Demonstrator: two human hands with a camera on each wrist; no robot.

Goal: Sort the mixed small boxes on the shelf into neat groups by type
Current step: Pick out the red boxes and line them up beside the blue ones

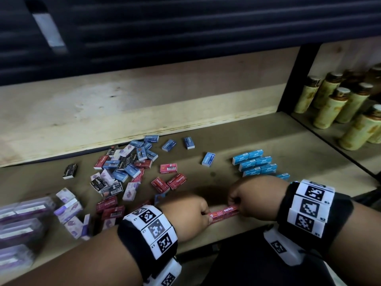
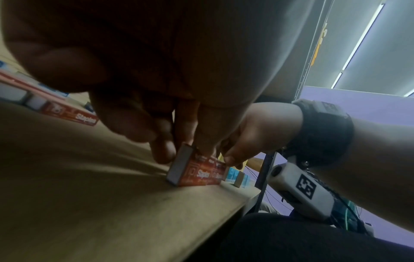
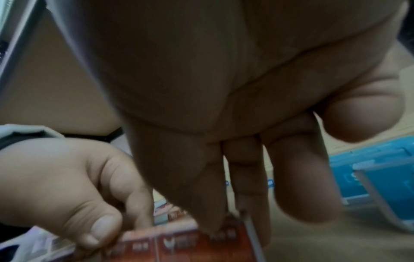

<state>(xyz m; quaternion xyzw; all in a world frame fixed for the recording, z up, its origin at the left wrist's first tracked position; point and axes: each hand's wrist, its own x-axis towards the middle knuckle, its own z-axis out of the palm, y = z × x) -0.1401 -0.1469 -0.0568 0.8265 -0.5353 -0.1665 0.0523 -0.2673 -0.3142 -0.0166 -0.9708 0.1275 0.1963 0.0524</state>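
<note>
- While both forearms reach in over the shelf [image 1: 237, 141] edge, the left hand [image 1: 185, 213] and right hand [image 1: 253, 195] meet near its front.
- Each pinches an end of the red staple boxes [image 1: 224, 211], set end to end on the shelf.
- Blue boxes [image 1: 255, 165] sit grouped far right.

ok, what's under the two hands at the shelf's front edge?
Red staples boxes set end to end on the shelf, the left hand and right hand pinching them from opposite ends. The hands cover the row's ends, so the box count is unclear.
</note>
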